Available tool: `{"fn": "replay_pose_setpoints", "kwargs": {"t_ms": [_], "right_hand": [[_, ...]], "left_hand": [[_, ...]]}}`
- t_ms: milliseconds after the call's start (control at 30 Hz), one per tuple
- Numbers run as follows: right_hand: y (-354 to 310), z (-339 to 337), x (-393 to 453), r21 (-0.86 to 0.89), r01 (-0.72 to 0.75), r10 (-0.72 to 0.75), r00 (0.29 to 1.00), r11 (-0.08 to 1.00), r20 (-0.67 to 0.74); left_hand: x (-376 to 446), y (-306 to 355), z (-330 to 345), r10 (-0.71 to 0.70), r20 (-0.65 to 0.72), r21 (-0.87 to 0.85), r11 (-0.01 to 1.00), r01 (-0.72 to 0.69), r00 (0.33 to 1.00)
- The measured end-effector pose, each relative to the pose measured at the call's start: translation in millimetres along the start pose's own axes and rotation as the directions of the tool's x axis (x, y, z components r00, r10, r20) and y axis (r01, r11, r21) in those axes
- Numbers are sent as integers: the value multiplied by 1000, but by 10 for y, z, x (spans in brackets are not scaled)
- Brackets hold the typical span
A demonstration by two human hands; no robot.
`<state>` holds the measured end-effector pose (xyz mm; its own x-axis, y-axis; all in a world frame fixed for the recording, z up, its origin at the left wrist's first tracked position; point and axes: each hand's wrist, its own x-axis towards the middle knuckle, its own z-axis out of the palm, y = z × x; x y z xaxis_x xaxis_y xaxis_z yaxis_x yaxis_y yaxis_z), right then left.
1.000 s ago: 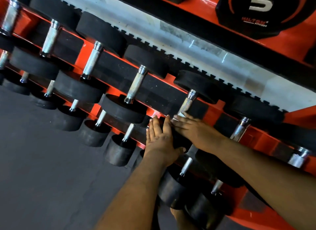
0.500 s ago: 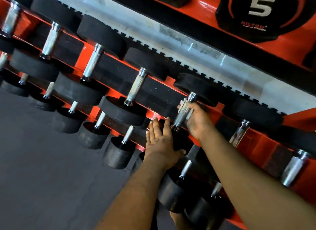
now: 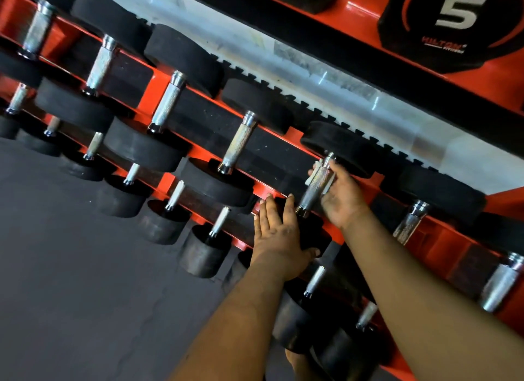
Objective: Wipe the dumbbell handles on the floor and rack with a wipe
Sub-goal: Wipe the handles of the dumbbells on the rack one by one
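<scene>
- Right hand curls round the knurled chrome handle of a dumbbell on the upper tier of the rack; a white wipe sits between fingers and handle, its edge showing on the handle's left side.
- Left hand lies flat, fingers straight and together, pressing the black near-end weight of that same dumbbell; thumb hooked under its lower edge.
- Rack is orange with black pads; 2 tiers of dumbbells in view, black round ends, chrome handles.
- A black plate marked 5 sits at upper right.
- Dark grey floor lies at lower left.
</scene>
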<state>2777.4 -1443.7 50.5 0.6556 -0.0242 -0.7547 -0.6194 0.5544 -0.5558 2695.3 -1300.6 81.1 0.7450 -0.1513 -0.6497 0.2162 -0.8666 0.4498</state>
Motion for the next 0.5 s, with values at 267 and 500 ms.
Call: {"fn": "replay_pose_setpoints", "kwargs": {"t_ms": [267, 500], "right_hand": [[323, -190, -147, -650, -126, 114, 992, 749, -61], [319, -232, -576, -856, 307, -235, 946, 416, 225]], "left_hand": [[13, -1, 6, -12, 6, 4, 1000, 12, 1000], [15, -9, 17, -24, 1, -13, 1000, 24, 1000]]}}
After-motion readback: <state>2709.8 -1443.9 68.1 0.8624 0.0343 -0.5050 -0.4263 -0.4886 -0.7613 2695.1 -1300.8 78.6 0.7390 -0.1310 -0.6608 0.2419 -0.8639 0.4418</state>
